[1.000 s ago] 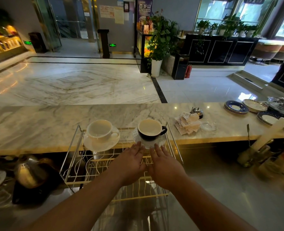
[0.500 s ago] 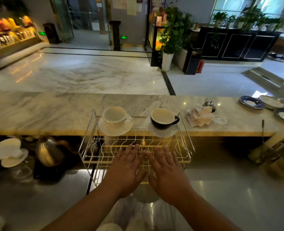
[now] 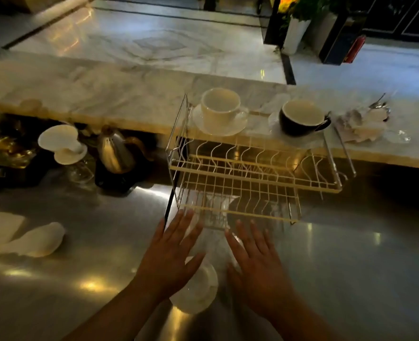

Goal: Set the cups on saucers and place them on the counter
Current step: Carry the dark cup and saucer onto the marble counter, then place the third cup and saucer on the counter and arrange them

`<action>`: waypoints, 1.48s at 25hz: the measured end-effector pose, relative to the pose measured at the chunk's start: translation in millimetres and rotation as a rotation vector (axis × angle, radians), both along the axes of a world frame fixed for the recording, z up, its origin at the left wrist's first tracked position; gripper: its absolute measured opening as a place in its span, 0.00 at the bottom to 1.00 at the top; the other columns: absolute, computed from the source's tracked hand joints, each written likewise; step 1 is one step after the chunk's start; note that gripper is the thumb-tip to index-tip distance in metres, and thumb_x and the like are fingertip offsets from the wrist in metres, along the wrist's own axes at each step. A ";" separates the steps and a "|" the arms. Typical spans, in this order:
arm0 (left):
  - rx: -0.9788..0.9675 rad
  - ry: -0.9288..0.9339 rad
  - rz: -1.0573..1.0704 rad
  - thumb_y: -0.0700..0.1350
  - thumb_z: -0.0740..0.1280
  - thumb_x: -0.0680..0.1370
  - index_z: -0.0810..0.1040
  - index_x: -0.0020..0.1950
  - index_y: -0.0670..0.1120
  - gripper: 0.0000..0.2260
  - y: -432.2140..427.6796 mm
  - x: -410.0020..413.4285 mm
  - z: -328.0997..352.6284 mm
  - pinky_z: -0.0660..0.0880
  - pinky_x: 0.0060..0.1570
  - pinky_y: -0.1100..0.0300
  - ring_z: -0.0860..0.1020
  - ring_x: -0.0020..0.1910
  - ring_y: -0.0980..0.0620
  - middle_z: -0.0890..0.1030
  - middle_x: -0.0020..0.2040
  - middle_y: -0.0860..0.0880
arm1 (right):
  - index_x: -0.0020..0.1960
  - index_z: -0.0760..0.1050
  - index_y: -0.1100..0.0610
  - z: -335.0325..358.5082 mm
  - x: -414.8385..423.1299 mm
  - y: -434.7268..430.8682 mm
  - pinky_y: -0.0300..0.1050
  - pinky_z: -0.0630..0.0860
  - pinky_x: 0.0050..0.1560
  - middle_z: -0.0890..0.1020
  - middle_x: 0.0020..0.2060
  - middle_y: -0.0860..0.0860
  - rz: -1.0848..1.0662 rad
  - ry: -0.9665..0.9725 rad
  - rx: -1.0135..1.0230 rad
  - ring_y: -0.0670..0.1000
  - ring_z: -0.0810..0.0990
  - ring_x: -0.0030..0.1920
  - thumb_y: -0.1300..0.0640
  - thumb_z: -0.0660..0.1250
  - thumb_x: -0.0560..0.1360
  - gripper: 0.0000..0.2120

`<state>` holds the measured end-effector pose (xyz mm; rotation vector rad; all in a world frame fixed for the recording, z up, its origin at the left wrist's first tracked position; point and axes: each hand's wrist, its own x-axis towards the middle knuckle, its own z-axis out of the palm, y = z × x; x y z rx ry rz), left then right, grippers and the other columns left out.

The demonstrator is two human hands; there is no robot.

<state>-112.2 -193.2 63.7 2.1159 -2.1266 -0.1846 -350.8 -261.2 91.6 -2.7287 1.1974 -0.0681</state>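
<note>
A white cup (image 3: 220,109) stands on a white saucer (image 3: 230,129) on the marble counter (image 3: 105,94). To its right a black cup (image 3: 302,118) with a white inside sits on a pale saucer (image 3: 273,119). Both my hands hover over the steel worktop in front of the wire rack, fingers spread and holding nothing. Beneath my left hand (image 3: 171,254) lies a white cup on a saucer (image 3: 198,289), partly hidden by the hand. My right hand (image 3: 255,264) is just right of it.
An empty wire dish rack (image 3: 240,183) stands between my hands and the counter. A metal kettle (image 3: 116,153) and a white dripper (image 3: 63,143) sit under the counter at left. A white object (image 3: 38,239) lies on the steel worktop (image 3: 351,267). Napkins (image 3: 361,124) lie at right.
My hands have drawn back from the black cup's saucer toward me, now over the steel worktop. The view has tilted down, showing a white cup and saucer beneath my left hand.
</note>
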 end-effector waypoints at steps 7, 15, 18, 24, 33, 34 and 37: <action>0.228 0.029 0.212 0.64 0.41 0.82 0.51 0.84 0.51 0.32 69.9 27.5 -63.8 0.49 0.80 0.39 0.50 0.84 0.43 0.53 0.84 0.43 | 0.82 0.48 0.48 -66.0 -2.9 32.9 0.57 0.46 0.80 0.48 0.82 0.51 -0.114 0.121 0.219 0.56 0.42 0.81 0.38 0.43 0.81 0.32; 0.280 0.149 0.246 0.65 0.52 0.80 0.70 0.79 0.47 0.34 83.9 16.9 -85.6 0.68 0.75 0.46 0.69 0.78 0.44 0.69 0.80 0.43 | 0.70 0.75 0.59 -97.7 1.7 64.0 0.54 0.77 0.58 0.81 0.60 0.57 -0.229 0.061 0.273 0.60 0.79 0.58 0.45 0.64 0.79 0.25; 0.281 0.161 0.283 0.64 0.59 0.79 0.75 0.74 0.49 0.29 83.8 13.2 -86.1 0.75 0.65 0.51 0.76 0.67 0.46 0.78 0.70 0.47 | 0.61 0.78 0.53 -104.3 9.8 68.8 0.47 0.76 0.47 0.79 0.50 0.51 -0.319 -0.055 0.353 0.53 0.79 0.49 0.46 0.67 0.77 0.17; 0.407 0.408 0.535 0.66 0.62 0.77 0.76 0.56 0.58 0.15 82.9 1.6 -85.1 0.71 0.36 0.60 0.79 0.41 0.58 0.81 0.44 0.56 | 0.52 0.74 0.44 -116.2 20.3 67.4 0.37 0.72 0.36 0.80 0.37 0.42 -0.623 -0.248 0.724 0.40 0.79 0.38 0.44 0.66 0.77 0.07; 0.492 0.758 0.748 0.47 0.69 0.79 0.78 0.45 0.52 0.04 75.2 -0.6 -98.8 0.75 0.28 0.61 0.84 0.28 0.57 0.85 0.31 0.60 | 0.47 0.78 0.56 -128.0 30.1 63.5 0.58 0.86 0.37 0.87 0.31 0.55 -0.830 -0.459 1.098 0.56 0.87 0.32 0.58 0.66 0.80 0.04; 0.490 0.757 0.749 0.47 0.69 0.79 0.78 0.44 0.52 0.04 75.1 -0.6 -98.6 0.75 0.28 0.61 0.84 0.28 0.58 0.85 0.32 0.61 | 0.47 0.78 0.56 -128.5 30.3 62.9 0.60 0.86 0.39 0.87 0.32 0.55 -0.822 -0.456 1.098 0.56 0.87 0.32 0.59 0.66 0.80 0.03; 0.481 0.755 0.759 0.46 0.69 0.78 0.77 0.43 0.51 0.05 74.3 -1.3 -94.7 0.78 0.30 0.56 0.84 0.30 0.54 0.86 0.32 0.52 | 0.46 0.77 0.56 -129.4 29.9 60.9 0.64 0.85 0.39 0.87 0.33 0.56 -0.808 -0.458 1.088 0.57 0.87 0.33 0.60 0.66 0.79 0.03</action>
